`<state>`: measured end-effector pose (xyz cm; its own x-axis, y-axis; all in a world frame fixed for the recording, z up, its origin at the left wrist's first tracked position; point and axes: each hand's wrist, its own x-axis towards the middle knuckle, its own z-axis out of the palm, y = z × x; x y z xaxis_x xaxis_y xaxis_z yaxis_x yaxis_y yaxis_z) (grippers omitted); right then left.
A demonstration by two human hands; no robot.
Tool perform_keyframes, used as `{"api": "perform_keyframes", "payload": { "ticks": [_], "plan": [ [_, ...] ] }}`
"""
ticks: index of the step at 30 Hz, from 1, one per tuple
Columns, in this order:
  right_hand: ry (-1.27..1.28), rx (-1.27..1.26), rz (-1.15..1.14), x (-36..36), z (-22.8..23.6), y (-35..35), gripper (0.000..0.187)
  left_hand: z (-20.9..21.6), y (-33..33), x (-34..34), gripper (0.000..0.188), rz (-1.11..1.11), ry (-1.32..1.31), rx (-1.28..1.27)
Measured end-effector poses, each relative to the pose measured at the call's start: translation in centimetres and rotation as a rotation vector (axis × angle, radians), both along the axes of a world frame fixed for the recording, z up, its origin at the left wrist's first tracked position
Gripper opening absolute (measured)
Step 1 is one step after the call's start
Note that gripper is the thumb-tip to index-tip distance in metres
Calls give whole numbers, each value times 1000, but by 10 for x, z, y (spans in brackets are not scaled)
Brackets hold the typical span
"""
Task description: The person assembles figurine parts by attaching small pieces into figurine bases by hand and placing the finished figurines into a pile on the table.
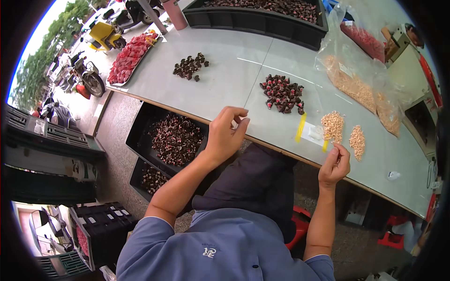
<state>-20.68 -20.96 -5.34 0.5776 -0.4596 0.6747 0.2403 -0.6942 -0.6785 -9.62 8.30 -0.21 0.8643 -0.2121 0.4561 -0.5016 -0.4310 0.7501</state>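
Note:
My left hand [227, 133] is above the table's front edge, fingers curled and thumb close to the index finger; anything between them is too small to make out. My right hand [334, 164] is in a pinch at the near side of a pile of small beige pieces [333, 126]; what it holds is hidden. Beside that pile lies a white patch with a small whitish piece [316, 133], between strips of yellow tape [300, 127]. A smaller beige pile [357, 142] is to the right. Beyond my hands sits a heap of small dark parts with pink spots [282, 93].
Small dark pieces [190, 67] and a tray of pinkish-red parts [131, 57] lie left. A black crate [262, 27] stands at the back, clear bags of beige pieces [349, 82] at right. Below the table edge, left, black bins hold dark parts [176, 139].

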Motion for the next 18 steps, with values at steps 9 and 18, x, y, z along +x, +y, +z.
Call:
{"api": "perform_keyframes", "payload": {
  "ticks": [9,18],
  "plan": [
    [-2,-99,-3,8,8,2,12,-10,-54,62,42,-2,49,471],
    [53,-90,-60,7,9,4,7,-9,-37,63,27,-156,-15,466]
  ]
}}
